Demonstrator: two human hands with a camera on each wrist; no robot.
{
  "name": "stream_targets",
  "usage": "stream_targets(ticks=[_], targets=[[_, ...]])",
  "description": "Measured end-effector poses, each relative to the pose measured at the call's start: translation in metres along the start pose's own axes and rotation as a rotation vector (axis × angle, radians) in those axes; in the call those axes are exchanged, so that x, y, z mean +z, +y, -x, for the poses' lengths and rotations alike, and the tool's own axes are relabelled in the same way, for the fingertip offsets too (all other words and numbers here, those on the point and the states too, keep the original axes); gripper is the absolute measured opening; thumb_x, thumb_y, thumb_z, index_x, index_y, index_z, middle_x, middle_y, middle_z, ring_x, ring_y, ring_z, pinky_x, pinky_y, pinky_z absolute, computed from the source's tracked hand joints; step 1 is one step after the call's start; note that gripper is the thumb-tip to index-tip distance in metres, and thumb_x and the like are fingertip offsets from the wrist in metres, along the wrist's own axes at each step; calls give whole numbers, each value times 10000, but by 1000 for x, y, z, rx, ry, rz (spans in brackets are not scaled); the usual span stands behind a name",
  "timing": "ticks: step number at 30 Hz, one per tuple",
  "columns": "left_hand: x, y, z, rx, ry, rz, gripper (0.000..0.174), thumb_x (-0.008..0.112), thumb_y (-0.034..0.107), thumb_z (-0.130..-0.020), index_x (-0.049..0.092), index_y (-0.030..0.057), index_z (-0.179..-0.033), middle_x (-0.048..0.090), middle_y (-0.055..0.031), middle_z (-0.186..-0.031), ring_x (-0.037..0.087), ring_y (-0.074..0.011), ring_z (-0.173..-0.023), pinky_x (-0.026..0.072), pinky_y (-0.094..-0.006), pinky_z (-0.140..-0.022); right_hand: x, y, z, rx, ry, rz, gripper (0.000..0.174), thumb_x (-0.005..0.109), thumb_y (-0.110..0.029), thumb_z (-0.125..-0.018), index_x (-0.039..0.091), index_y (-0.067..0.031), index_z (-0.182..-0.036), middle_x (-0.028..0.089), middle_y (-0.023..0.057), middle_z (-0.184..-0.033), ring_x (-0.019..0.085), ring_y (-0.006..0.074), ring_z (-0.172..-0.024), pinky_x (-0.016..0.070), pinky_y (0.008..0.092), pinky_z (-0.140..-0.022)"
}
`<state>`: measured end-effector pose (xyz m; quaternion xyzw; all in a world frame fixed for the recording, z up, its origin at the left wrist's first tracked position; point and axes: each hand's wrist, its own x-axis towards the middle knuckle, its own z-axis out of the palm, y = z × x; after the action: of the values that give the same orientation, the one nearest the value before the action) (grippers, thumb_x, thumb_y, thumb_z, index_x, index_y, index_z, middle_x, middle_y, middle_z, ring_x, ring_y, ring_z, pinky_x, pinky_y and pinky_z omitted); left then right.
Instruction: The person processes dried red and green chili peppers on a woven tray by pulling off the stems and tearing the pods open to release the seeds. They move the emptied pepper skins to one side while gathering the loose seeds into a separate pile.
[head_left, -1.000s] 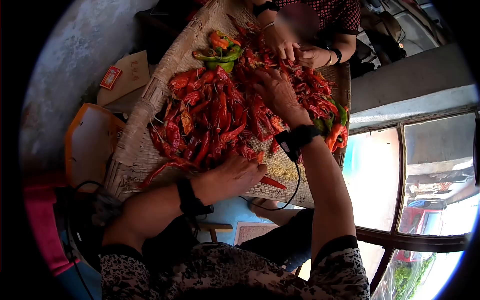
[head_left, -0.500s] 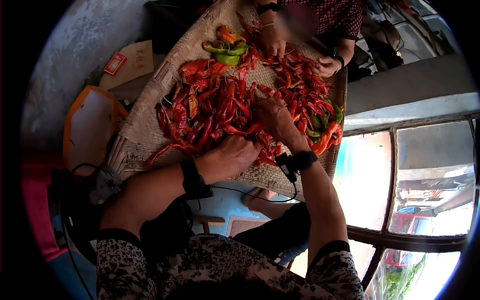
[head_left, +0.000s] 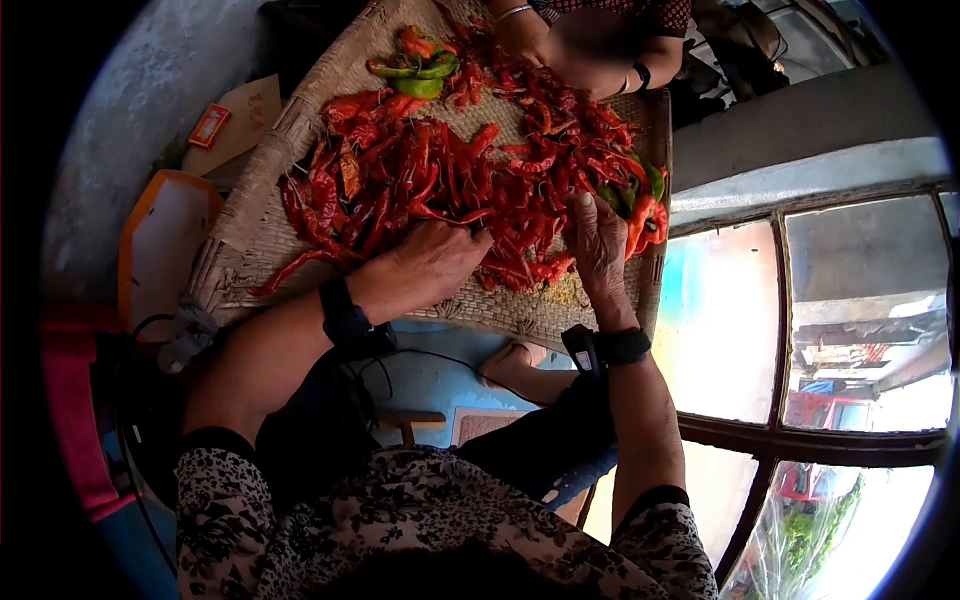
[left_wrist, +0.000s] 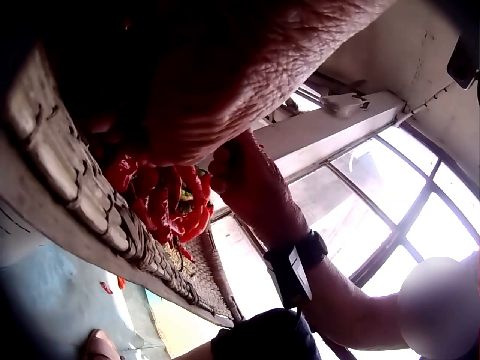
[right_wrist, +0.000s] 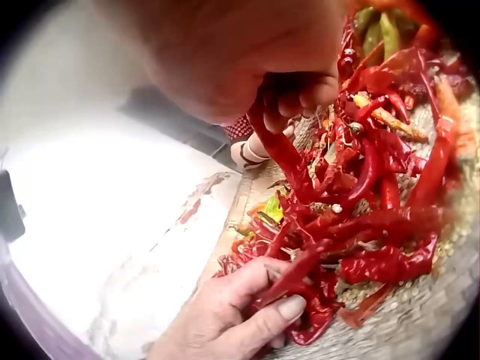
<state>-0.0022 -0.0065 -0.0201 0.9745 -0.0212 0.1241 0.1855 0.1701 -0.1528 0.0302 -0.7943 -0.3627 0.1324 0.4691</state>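
My left hand (head_left: 430, 262) is over the near side of the pile of red peppers (head_left: 400, 170). In the right wrist view, the thumb and fingers of my left hand (right_wrist: 225, 315) pinch a wrinkled red pepper (right_wrist: 296, 276). My right hand (head_left: 600, 245), thumb up, stays at the pile's right side. Its curled fingers grip a long red pepper (right_wrist: 279, 154) in the right wrist view, where my right hand (right_wrist: 232, 56) fills the top. In the left wrist view my left hand (left_wrist: 240, 82) largely hides its own fingers; my right hand (left_wrist: 259, 196) appears beyond it.
The woven tray (head_left: 250, 205) carries the peppers, including green and orange ones (head_left: 420, 75) at the back left. Another person's hands (head_left: 590, 75) are at its far side, partly blurred. A window (head_left: 730, 320) stands on the right; an orange-edged container (head_left: 165, 245) is on the left.
My right hand has drawn back from the middle of the pile towards its right side, and its thumb has turned up. The other person's hands have moved together.
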Motion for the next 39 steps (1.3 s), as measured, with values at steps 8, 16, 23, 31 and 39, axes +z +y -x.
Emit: stream_targets(ticks=[8, 16, 23, 31, 39], targets=[[-7, 1, -8, 4, 57, -12, 142, 581, 98, -841, 547, -20, -912, 593, -136, -662, 637, -265, -599, 512, -374, -502, -52, 19, -32, 113, 60, -701, 341, 498, -315, -983, 605, -3, -1067, 618, 36, -909, 554, 95, -765, 467, 245, -671], [-12, 5, -5, -10, -48, -51, 113, 579, 81, -860, 555, -19, -908, 582, -151, -670, 628, -273, -596, 511, -379, -509, -21, 45, -17, -233, -171, 675, 473, 613, -284, -882, 512, -40, -1275, 649, 180, -1045, 614, 291, -1006, 490, 377, -836], [-2, 7, -2, 45, 14, -56, 148, 609, 110, -860, 547, -17, -903, 537, -125, -670, 595, -249, -559, 494, -358, -475, 29, 50, 1, -456, -110, 293, 388, 605, -28, -814, 566, -38, -1199, 618, 177, -1081, 602, 348, -960, 502, 399, -823], [-7, 11, -1, 24, 62, -5, 126, 616, 67, -835, 520, -11, -860, 544, -121, -690, 587, -268, -559, 475, -382, -473, 11, 19, 20, -485, -210, 109, 366, 587, 103, -817, 597, -14, -1163, 639, 119, -1048, 620, 215, -974, 501, 324, -834], [-21, 11, -2, -29, 82, 13, 119, 599, 80, -867, 520, -8, -863, 548, -127, -690, 587, -259, -558, 479, -369, -477, -18, 46, 1, 57, -193, -378, 297, 582, 52, -872, 586, -11, -1162, 618, 16, -943, 592, 97, -876, 514, 244, -752]])
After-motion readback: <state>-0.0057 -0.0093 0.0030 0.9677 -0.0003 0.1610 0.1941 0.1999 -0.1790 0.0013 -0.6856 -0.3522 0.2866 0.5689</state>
